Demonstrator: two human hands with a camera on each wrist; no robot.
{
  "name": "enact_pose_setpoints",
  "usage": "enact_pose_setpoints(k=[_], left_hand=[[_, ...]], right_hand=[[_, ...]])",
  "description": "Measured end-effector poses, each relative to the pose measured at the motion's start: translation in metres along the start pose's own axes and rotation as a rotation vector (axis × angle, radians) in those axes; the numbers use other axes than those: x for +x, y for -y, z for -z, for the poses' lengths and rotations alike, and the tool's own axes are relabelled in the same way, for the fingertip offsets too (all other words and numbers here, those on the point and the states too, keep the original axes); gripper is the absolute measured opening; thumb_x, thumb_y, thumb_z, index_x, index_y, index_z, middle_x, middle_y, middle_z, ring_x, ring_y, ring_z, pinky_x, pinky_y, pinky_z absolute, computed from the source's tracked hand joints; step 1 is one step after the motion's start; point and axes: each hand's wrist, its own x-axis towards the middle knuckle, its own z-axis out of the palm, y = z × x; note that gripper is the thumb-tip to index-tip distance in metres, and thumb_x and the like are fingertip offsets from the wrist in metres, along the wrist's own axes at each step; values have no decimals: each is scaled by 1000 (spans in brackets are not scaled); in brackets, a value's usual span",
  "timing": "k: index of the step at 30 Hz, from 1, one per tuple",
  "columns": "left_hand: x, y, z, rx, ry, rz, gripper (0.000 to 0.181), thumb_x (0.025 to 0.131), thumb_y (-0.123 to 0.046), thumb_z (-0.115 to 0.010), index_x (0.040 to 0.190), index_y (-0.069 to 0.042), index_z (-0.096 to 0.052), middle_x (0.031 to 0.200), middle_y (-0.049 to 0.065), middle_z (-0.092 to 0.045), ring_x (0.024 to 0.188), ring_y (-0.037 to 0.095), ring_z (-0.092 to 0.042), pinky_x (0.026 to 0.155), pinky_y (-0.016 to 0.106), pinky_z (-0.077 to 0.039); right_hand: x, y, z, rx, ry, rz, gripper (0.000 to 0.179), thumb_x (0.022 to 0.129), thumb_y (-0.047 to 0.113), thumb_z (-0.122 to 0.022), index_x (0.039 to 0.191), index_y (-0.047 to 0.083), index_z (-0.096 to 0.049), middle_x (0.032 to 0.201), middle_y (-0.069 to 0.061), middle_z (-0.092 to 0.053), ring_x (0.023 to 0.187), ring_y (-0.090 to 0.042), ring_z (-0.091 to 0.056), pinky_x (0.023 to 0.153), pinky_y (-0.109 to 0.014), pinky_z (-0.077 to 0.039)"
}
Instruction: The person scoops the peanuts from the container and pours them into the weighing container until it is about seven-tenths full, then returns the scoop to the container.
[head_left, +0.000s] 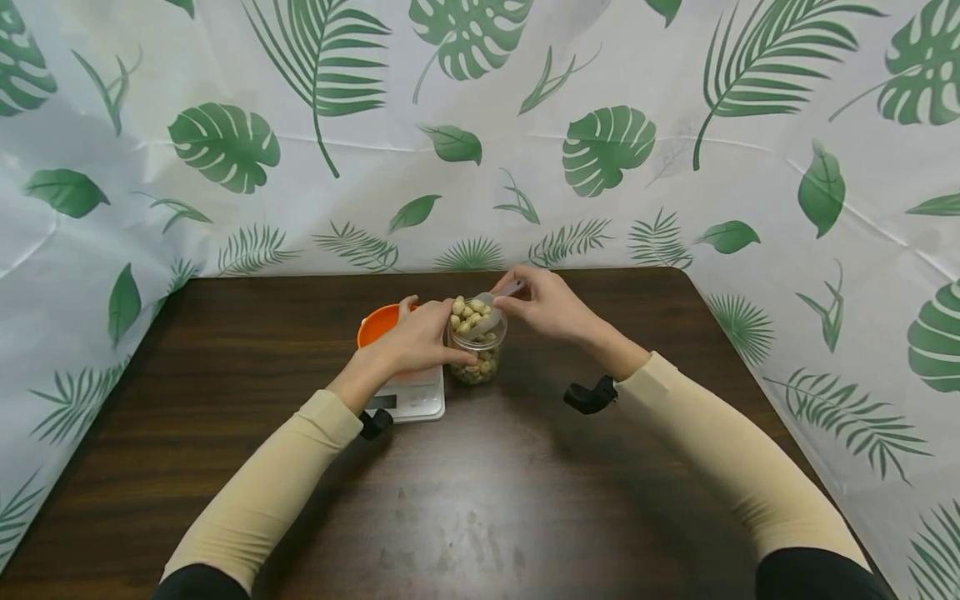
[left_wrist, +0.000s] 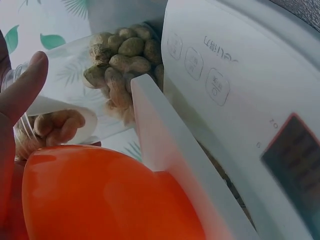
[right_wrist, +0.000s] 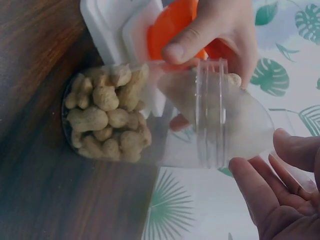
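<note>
Left hand (head_left: 411,340): gripped a clear jar (head_left: 481,365) round its neck from the left, with the thumb along the near side; crossed in front of an orange bowl (head_left: 371,327).
Orange bowl: sat on a white scale (head_left: 422,404), partly hidden behind the left hand.
White scale: lay on a dark wooden table (head_left: 480,483), with a dark display on its near side.
Clear jar: stood roughly upright just right of the scale; could not make out contact between base and table.
Peanuts (right_wrist: 112,120): filled the jar's lower part, unshelled; showed in the scoop (right_wrist: 247,127) too.
Scoop: slanted through the jar's mouth, partly inside, translucent.
Right hand (head_left: 551,304): pinched the scoop's handle between thumb and fingers, to the right of the jar's mouth.
Leaf-print sheet (head_left: 525,137): hung behind the table.
</note>
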Motion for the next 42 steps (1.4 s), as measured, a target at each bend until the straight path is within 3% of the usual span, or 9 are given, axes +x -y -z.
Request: enact_pose_setpoints(k=[7, 12, 16, 26, 31, 37, 42], left_hand=[[0, -3, 2, 19, 11, 12, 88, 82, -54, -83, 146, -4, -48, 123, 5, -65, 119, 24, -58, 114, 65, -11], [1, -5, 3, 46, 13, 13, 88, 82, -54, -84, 143, -3, -48, 120, 6, -66, 115, 23, -60, 113, 65, -12], [2, -6, 3, 56, 24, 14, 99, 82, -53, -83, 153, -1, -38, 123, 8, -66, 118, 24, -59, 112, 66, -14], [1, -5, 3, 50, 32, 11, 112, 84, -52, -82, 164, -4, -20, 137, 13, -61, 129, 28, -53, 111, 67, -15], [1, -3, 3, 48, 28, 8, 111, 85, -52, -82, 164, -6, -19, 140, 13, -59, 132, 28, -51, 111, 68, -15], [0, -2, 2, 67, 28, -12, 112, 86, -53, -80, 166, -11, -15, 138, 12, -61, 130, 29, -53, 110, 70, -16], [0, -1, 2, 78, 30, -30, 110, 87, -54, -79, 166, -14, -14, 126, 8, -65, 125, 28, -54, 109, 69, -17]], right_hand=[[-4, 0, -10, -16, -57, 57, 15, 101, 18, -69, 111, 8, -69, 102, -7, -70, 75, -26, -62, 63, -38, -49], [-6, -1, -21, -12, -67, 94, 14, 101, 16, -69, 111, 7, -67, 101, -6, -71, 85, -27, -69, 69, -37, -53], [-7, -2, -25, -9, -70, 106, 14, 101, 15, -68, 112, 6, -65, 103, -7, -71, 89, -25, -69, 72, -38, -55], [-8, -13, -24, 74, -71, 63, 16, 103, 17, -66, 115, 6, -64, 109, -8, -68, 96, -27, -69, 80, -41, -56], [-10, -16, -25, 103, -87, 64, 15, 103, 15, -66, 115, 6, -63, 111, -8, -68, 96, -29, -68, 79, -42, -55], [-13, -19, -25, 131, -112, 79, 18, 103, 16, -65, 117, 5, -63, 113, -9, -68, 96, -27, -68, 79, -43, -54], [-15, -21, -23, 169, -134, 67, 20, 104, 17, -64, 118, 3, -62, 119, -12, -66, 102, -30, -67, 86, -46, -53]])
